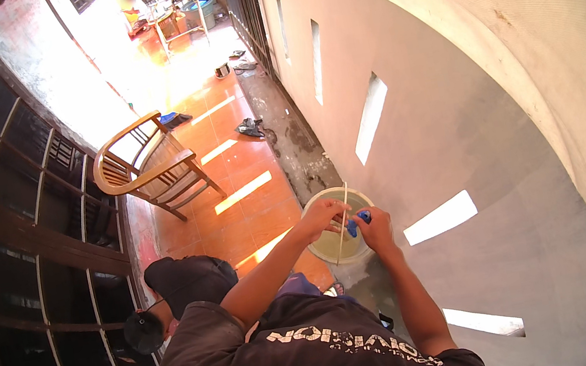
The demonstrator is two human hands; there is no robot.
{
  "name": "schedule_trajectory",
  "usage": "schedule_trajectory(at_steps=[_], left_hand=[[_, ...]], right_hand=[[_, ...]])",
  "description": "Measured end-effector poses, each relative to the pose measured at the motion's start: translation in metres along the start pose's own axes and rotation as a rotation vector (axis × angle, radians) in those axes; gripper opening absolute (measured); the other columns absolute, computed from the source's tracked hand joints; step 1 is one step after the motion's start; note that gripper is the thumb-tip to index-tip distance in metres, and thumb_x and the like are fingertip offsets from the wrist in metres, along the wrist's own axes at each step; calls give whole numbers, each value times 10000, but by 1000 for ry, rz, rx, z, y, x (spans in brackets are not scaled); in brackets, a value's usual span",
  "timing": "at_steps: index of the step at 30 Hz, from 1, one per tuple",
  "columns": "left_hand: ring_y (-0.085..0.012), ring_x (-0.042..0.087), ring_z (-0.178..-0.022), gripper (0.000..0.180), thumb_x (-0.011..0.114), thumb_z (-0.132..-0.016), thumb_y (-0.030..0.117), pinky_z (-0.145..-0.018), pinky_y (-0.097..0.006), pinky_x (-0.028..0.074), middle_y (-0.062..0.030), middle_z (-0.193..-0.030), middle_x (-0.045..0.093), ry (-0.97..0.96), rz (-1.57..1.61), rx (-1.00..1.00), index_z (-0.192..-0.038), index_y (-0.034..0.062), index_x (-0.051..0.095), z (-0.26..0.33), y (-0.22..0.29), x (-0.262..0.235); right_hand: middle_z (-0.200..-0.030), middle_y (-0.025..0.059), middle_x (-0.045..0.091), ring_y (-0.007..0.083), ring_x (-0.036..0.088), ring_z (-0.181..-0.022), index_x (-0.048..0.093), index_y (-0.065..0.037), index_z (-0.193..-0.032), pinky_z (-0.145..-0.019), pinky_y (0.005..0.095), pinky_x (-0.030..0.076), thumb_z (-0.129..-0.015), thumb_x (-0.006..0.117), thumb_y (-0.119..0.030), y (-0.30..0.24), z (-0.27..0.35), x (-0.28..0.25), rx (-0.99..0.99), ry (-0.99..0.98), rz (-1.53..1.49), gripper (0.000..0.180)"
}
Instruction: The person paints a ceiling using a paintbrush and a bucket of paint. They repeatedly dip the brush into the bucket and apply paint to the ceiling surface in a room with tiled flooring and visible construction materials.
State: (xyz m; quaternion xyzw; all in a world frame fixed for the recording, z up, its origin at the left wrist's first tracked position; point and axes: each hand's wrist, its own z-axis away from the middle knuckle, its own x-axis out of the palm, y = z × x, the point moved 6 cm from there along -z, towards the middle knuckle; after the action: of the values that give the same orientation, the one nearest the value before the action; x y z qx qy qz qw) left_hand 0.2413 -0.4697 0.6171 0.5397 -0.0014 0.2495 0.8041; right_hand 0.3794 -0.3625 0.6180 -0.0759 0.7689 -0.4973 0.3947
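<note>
A round pale bucket (314, 248) holding cloudy, yellowish liquid stands on the ground at the foot of the wall. Over it, my left hand (324, 218) is closed around a thin pale stick (342, 246), which slants across the bucket's mouth. Close beside it on the right, my right hand (376, 231) grips a small bright blue thing (352, 228). This blue thing lies between my two hands and touches or nearly touches the stick; its kind is too small to make out.
A wooden armchair (151, 168) stands on the orange tiled floor (239, 162). Another person in a dark shirt (189, 282) is close on my left. A slotted wall (412, 155) rises on the right. Further off lie a black bag (250, 127) and a walker-like metal frame (181, 15).
</note>
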Motion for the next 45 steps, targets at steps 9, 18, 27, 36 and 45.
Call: schedule_trajectory(at_steps=[9,18,27,36,45], left_hand=[[-167,674,-828,301,570,-998,287,-697,-352,619,-91,-897,675,-18,23,-55,-1093,19,669,-5,-6,4],[-190,681,-880,367,525,-1020,338,-705,-353,592,-99,-947,696,-115,-29,-33,-1157,23,653,-23,-8,-12],[-190,685,-850,338,556,-1002,335,-711,-359,601,-107,-940,703,-193,-52,-74,-1106,29,658,-36,-4,-33],[-167,667,-830,330,565,-1006,339,-708,-344,586,-63,-896,668,-324,-138,-108,-1112,44,668,-51,6,-52],[-168,636,-879,373,487,-1026,338,-752,-350,563,-55,-910,625,-473,-286,-204,-1133,17,644,-55,11,-41]], right_hand=[[-860,197,717,335,700,-758,737,-9,-953,-694,393,541,-844,774,-202,1,8,8,42,-70,22,225],[-877,199,727,328,717,-789,746,-4,-965,-719,403,549,-834,779,-180,-10,6,8,203,-17,-3,222],[-828,173,725,273,708,-733,754,-7,-933,-713,366,550,-793,813,-176,-25,7,28,146,159,80,228],[-823,171,721,302,711,-749,748,-14,-947,-719,372,547,-791,802,-153,-28,10,42,293,381,80,216],[-773,129,718,181,700,-658,743,4,-957,-602,306,539,-826,789,-151,-5,70,30,633,724,-148,207]])
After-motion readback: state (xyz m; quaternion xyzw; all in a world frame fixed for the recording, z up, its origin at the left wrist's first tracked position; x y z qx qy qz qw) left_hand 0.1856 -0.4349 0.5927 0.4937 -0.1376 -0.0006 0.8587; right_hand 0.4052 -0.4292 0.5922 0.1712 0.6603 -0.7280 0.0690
